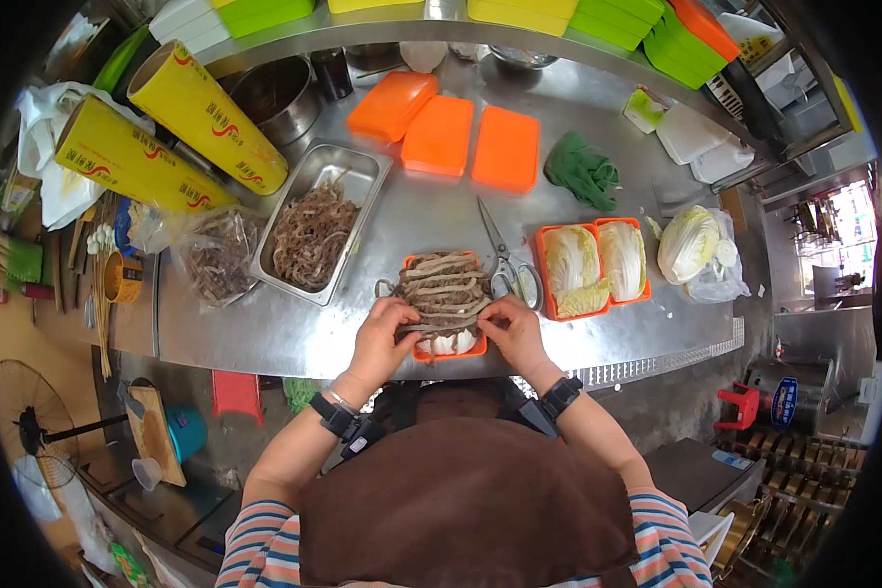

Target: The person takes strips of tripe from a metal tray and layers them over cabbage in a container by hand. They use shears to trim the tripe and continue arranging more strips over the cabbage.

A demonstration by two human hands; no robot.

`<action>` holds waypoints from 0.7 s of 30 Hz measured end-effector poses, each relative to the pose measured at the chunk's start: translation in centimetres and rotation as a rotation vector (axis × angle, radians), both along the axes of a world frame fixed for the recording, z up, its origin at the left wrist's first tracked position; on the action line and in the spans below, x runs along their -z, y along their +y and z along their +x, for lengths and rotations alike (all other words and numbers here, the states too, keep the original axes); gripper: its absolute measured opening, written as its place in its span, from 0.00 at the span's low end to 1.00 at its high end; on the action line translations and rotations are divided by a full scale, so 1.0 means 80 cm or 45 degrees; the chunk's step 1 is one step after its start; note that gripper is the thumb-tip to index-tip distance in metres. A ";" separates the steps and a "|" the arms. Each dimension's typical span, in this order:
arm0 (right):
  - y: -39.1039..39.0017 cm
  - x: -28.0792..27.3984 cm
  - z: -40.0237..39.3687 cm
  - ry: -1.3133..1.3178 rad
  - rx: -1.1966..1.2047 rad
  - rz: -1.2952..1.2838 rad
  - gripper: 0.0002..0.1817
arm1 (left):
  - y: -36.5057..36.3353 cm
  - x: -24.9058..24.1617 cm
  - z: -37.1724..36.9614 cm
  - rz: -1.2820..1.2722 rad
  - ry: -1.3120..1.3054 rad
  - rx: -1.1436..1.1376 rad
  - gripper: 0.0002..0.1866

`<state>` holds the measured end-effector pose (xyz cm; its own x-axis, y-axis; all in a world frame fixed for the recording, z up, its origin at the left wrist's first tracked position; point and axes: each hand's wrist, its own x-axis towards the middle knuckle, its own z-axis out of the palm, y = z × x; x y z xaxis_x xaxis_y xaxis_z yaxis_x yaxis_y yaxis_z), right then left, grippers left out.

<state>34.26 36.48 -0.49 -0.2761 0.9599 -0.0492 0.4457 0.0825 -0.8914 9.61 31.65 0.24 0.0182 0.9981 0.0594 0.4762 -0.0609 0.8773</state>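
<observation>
At the table's front edge, long brown-grey strips [444, 277], tripe-like in look, lie in rows over white cabbage [449, 343] in an orange tray [423, 354]. My left hand [386, 335] pinches the left end of one pale strip [441, 326] at the near rows. At the strip's other end, my right hand [515, 331] has its fingers closed. The strip spans the tray between them. Scissors [501, 257] lie just beyond my right hand. A steel pan [374, 169] of more brown strips [314, 233] stands to the left.
Two orange trays of cut cabbage [572, 265] sit at right, beside a cabbage head [689, 243]. Orange boxes [437, 135] and a green mesh bag [582, 171] lie farther back. A plastic bag of brown strips [218, 257] and yellow film rolls [206, 118] are at left.
</observation>
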 end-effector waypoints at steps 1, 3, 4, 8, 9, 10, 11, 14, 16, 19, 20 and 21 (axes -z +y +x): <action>0.000 0.001 0.000 0.011 0.002 0.028 0.07 | -0.003 0.002 -0.004 -0.005 0.008 -0.009 0.11; 0.002 0.000 0.000 0.002 -0.013 0.017 0.07 | -0.008 0.007 -0.017 0.007 0.060 0.011 0.13; 0.002 0.000 0.000 -0.016 -0.019 0.009 0.07 | -0.011 0.007 -0.022 -0.037 0.032 -0.003 0.13; 0.003 0.007 0.000 -0.075 -0.038 -0.009 0.06 | -0.016 0.022 -0.040 -0.158 0.041 -0.026 0.13; 0.003 0.008 -0.001 -0.066 -0.048 0.006 0.07 | -0.016 0.017 -0.039 -0.155 0.041 -0.030 0.13; 0.004 0.008 -0.001 -0.058 -0.059 0.022 0.07 | -0.015 0.011 -0.037 -0.087 0.139 0.011 0.12; 0.003 0.006 0.000 -0.059 -0.063 0.026 0.07 | -0.015 0.008 -0.036 -0.020 0.235 0.052 0.12; 0.002 -0.018 0.010 0.082 -0.037 -0.041 0.07 | -0.017 0.025 -0.038 -0.049 0.133 -0.126 0.10; 0.006 -0.030 0.023 -0.171 0.066 0.125 0.11 | -0.020 0.026 -0.040 -0.060 0.100 -0.131 0.09; 0.013 -0.036 0.026 -0.622 0.073 0.494 0.15 | -0.020 0.016 -0.038 -0.093 0.149 -0.077 0.09; 0.013 -0.032 0.024 -0.700 0.059 0.435 0.19 | -0.018 0.013 -0.034 -0.113 0.226 -0.020 0.10; 0.015 -0.022 0.024 -0.706 0.061 0.444 0.19 | -0.015 0.013 -0.031 -0.103 0.221 -0.020 0.10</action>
<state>36.15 37.68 1.30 -0.2558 0.9558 0.1447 0.8417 0.2938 -0.4530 7.13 30.46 -0.79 0.0055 0.9997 -0.0241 0.6208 0.0155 0.7838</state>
